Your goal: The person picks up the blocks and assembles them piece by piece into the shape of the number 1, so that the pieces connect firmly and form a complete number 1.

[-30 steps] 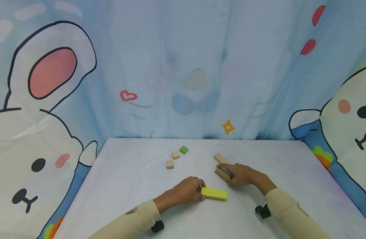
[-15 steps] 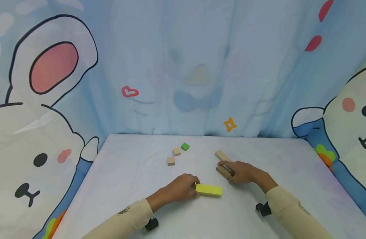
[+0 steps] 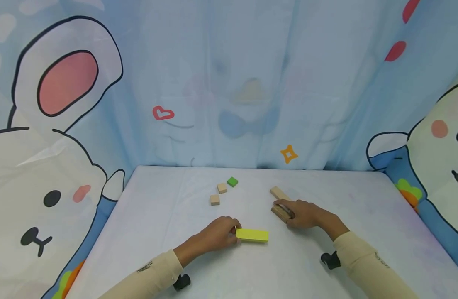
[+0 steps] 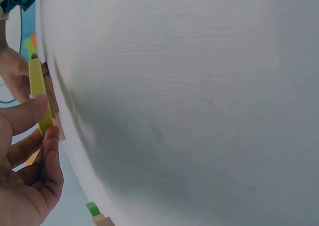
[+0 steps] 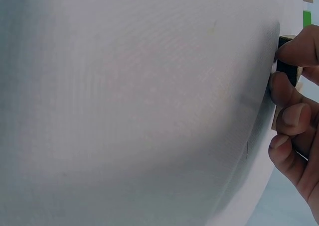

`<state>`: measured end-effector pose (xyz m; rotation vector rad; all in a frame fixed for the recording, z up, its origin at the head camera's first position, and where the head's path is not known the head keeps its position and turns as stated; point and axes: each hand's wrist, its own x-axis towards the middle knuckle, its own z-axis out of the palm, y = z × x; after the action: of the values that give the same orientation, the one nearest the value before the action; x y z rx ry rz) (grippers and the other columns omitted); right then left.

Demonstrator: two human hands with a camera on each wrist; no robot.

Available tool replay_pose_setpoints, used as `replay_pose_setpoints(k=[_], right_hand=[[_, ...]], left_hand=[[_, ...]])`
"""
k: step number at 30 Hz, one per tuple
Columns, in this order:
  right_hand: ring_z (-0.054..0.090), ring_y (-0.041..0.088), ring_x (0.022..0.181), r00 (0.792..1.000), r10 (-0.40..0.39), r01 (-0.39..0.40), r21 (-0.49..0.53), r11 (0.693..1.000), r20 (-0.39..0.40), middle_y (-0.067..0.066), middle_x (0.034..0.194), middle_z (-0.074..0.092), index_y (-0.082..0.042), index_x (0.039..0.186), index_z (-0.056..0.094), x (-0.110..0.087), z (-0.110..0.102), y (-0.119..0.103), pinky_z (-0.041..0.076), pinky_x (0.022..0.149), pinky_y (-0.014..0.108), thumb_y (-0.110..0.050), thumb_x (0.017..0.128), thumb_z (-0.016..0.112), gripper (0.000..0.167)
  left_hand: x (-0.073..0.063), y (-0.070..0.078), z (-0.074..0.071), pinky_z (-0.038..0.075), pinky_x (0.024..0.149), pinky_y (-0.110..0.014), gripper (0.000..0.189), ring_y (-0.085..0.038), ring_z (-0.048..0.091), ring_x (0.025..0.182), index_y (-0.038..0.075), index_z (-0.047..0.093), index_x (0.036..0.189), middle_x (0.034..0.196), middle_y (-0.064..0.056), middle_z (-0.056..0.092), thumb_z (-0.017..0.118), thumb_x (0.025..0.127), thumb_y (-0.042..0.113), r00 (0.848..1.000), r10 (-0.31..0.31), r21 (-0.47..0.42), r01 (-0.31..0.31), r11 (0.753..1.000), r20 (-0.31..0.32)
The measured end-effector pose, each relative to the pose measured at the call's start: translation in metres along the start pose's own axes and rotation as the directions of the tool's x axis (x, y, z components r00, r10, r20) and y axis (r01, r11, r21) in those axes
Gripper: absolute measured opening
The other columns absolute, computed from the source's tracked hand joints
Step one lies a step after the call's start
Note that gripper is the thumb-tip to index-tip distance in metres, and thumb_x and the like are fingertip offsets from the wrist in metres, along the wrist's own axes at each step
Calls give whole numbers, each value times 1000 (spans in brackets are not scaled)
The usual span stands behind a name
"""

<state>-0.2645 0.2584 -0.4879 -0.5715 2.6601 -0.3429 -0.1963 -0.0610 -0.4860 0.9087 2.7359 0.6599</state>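
Observation:
My left hand pinches a long yellow block by its left end, low over the table. In the left wrist view the thumb and fingers close on the same yellow block. Farther right, my right hand grips a brown wooden block near its right end, with part of it covered by the fingers. That block shows a dark side between thumb and finger in the right wrist view. Just behind it lies a lighter wooden block, partly hidden by the right hand.
Two small wooden cubes and a green block sit at the back of the white table, left of the long blocks. A blue cartoon curtain hangs behind the table and along both sides.
My left hand has moved left with the yellow block, away from the right hand. The right hand keeps its grip on the brown block. The head view has shifted slightly.

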Motion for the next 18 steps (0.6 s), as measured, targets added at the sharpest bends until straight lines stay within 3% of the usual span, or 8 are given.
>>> replay_pose_setpoints(k=[18], right_hand=[[51, 20, 85, 1000, 8, -8, 17, 1000, -4, 3, 97, 57, -27, 148, 45, -1, 0, -2, 43, 69, 38, -20, 84, 71, 69]], left_hand=[[-13, -15, 3, 45, 75, -21, 31, -2, 49, 79, 10, 70, 115, 89, 7, 61, 78, 89, 24, 998, -63, -8, 63, 998, 30]])
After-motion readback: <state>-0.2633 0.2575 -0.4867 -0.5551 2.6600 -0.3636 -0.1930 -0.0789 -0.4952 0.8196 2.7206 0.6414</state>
